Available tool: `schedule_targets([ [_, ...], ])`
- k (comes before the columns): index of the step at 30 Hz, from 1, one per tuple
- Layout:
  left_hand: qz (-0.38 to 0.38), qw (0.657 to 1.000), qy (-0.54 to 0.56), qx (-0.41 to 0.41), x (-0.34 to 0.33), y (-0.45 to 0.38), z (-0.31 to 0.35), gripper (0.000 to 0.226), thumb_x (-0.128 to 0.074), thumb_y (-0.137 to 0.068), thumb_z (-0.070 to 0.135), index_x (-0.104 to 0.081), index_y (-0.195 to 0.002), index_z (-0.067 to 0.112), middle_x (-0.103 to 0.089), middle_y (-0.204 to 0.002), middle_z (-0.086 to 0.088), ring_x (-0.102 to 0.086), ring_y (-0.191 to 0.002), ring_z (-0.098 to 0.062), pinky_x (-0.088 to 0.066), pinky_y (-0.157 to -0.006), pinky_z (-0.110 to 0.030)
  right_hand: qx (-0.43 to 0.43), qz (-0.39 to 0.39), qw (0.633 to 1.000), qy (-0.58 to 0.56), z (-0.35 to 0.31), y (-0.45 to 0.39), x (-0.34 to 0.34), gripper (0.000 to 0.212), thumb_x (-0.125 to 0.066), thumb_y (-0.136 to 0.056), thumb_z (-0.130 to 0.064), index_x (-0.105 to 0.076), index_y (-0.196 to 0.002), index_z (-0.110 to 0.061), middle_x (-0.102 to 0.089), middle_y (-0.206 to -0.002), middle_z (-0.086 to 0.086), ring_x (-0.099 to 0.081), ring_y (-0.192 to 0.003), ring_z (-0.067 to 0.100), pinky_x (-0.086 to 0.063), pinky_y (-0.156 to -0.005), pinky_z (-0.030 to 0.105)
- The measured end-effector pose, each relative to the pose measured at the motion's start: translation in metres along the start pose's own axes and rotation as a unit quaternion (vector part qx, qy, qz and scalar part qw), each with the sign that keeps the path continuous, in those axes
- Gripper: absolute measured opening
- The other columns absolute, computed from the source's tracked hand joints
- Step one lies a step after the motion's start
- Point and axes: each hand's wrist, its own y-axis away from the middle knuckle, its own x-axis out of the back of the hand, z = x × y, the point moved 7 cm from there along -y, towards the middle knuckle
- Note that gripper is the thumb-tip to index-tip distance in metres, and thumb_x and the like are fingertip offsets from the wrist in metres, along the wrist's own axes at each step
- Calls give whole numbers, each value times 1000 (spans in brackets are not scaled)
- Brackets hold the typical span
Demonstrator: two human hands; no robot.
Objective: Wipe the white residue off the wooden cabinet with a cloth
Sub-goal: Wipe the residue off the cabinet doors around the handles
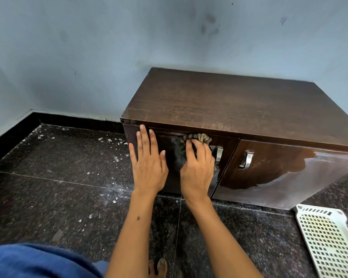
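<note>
Against the left door [169, 157] of the wooden cabinet [229, 101], the right hand [197, 167] grips a bunched cloth [197, 137], wadded with no clear long axis, at its twelve o'clock. At nine o'clock, just beside it, the left hand [148, 163] presses flat, fingers straight.

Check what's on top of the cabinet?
Nothing stands on the cabinet top; only faint pale smears near its front edge. Both hands work on the left door below: left hand flat, right hand gripping the cloth.
</note>
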Motion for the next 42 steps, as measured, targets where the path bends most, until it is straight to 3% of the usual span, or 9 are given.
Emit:
schedule_targets([
  [7, -19, 1000, 1, 4, -6, 3, 1, 65, -10, -95, 41, 0, -149, 7, 13, -157, -10, 6, -145, -22, 6, -114, -43, 12, -9, 1000, 3, 1, 1, 0, 45, -67, -74, 5, -63, -118, -5, -61, -119, 11, -55, -113, 28, -48, -86, 40],
  [10, -31, 999, 1, 6, -9, 3, 1, 66, -7, -93, 42, 4, -149, 8, 15, -157, -10, 8, -145, -21, 9, -114, -42, 3, -9, 1000, 0, -1, 0, -1, 42, -63, -78, 3, -63, -119, -4, -61, -120, 11, -53, -114, 29, -48, -88, 41],
  [14, -35, 999, 8, 2, -9, 5, 0, 66, -5, -93, 42, 6, -149, 9, 16, -157, -9, 9, -144, -20, 9, -114, -42, 59, -14, 998, 7, -16, -1, -4, 38, -46, -83, -5, -63, -118, -5, -62, -118, 11, -48, -113, 25, -49, -86, 39],
  [18, -43, 999, 16, 3, -9, 5, 1, 65, -7, -93, 41, 5, -149, 9, 17, -156, -8, 4, -146, -22, 7, -114, -42, 8, -7, 1000, 11, -5, 1, -3, 44, -64, -75, 4, -63, -118, -4, -61, -119, 12, -53, -113, 30, -49, -87, 42],
  [24, -71, 997, 40, 16, -13, 8, -1, 62, -26, -101, 30, 10, -149, 12, 27, -152, -3, -1, -146, -22, 0, -117, -44, 87, -39, 995, 17, -29, -1, -14, 37, -52, -84, -14, -62, -119, -6, -61, -119, 10, -51, -112, 25, -48, -86, 36],
  [29, -77, 996, 55, 8, -11, 7, 1, 64, -28, -101, 29, 10, -149, 13, 28, -151, -1, -2, -146, -22, -2, -118, -43, 26, -9, 1000, 14, -20, -1, -8, 40, -43, -85, -14, -62, -119, -4, -60, -119, 12, -49, -114, 28, -47, -88, 39],
  [34, -88, 994, 59, 17, -18, 13, -6, 62, -28, -101, 28, 8, -149, 10, 26, -152, -2, 2, -146, -21, -3, -118, -42, 103, -53, 992, 40, -34, 0, -20, 41, -43, -84, -16, -62, -119, -7, -60, -119, 9, -51, -113, 25, -49, -87, 36],
  [39, -102, 993, 58, 25, -22, 15, -6, 64, -30, -100, 26, 8, -149, 9, 25, -154, -5, 3, -146, -21, -1, -117, -41, 46, -36, 998, 37, -27, -1, -14, 42, -40, -84, -14, -63, -118, -6, -61, -119, 11, -53, -114, 28, -48, -88, 39],
  [42, -109, 992, 55, 26, -25, 17, -9, 68, -32, -101, 28, 17, -145, 12, 29, -153, -5, 7, -146, -20, 2, -117, -41, 103, -45, 993, 33, -41, -3, -16, 40, -42, -87, -13, -61, -121, -7, -60, -121, 10, -53, -114, 27, -48, -88, 37],
])
